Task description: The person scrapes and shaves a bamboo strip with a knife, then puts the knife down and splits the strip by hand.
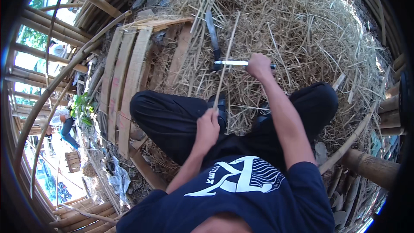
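My left hand [208, 125] is closed round the lower end of a thin bamboo strip [228, 45], which points away from me over the straw. In my right hand [260, 67] is a tool with a silver shaft [233, 63] and a black grip end. The shaft lies crosswise, its dark far end beside the strip. A long grey blade [211, 30] stretches away from that dark end; I cannot tell whether it is joined to the shaft or lies separately. The strip crosses over the shaft near its left end.
Dry straw [297, 30] covers the ground ahead. Wooden slats [125, 82] stand left of my bent knees. Bamboo poles [51, 64] form a railing at the left, with a person [62, 121] beyond. A thick bamboo pole [371, 168] juts in at the right.
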{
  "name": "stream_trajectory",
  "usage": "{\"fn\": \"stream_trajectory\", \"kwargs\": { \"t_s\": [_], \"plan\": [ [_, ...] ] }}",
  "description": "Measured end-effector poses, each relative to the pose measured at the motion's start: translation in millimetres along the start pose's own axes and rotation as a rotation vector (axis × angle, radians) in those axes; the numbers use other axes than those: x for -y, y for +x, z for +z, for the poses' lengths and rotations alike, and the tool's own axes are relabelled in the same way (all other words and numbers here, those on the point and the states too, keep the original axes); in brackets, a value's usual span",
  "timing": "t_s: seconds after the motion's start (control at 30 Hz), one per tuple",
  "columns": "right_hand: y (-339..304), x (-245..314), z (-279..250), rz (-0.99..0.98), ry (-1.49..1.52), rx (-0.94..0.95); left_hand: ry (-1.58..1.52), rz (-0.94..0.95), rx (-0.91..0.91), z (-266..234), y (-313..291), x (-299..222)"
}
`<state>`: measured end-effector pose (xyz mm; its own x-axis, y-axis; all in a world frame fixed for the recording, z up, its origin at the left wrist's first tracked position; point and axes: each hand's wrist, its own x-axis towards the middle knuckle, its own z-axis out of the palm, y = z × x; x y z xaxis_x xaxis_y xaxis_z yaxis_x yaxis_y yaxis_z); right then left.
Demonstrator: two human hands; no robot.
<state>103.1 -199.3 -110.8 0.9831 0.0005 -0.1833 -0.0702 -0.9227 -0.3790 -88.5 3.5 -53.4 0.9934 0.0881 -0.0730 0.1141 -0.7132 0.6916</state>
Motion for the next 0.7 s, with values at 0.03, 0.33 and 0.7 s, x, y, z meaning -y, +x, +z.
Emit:
{"fn": "stream_trajectory", "kwargs": {
  "t_s": [0.03, 0.33, 0.7],
  "plan": [
    [6, -2, 4, -0.03, -0.037, -0.025, -0.092, -0.016, -0.004, -8, -7, -5],
    [56, -82, -59, 0.543, 0.226, -0.25, -0.122, -0.14, 0.168, -47, -101, 24],
    [36, 17, -123, 0.076, 0.282, -0.197, -0.829, -0.288, 0.378, -53, 0, -2]
  ]
}}
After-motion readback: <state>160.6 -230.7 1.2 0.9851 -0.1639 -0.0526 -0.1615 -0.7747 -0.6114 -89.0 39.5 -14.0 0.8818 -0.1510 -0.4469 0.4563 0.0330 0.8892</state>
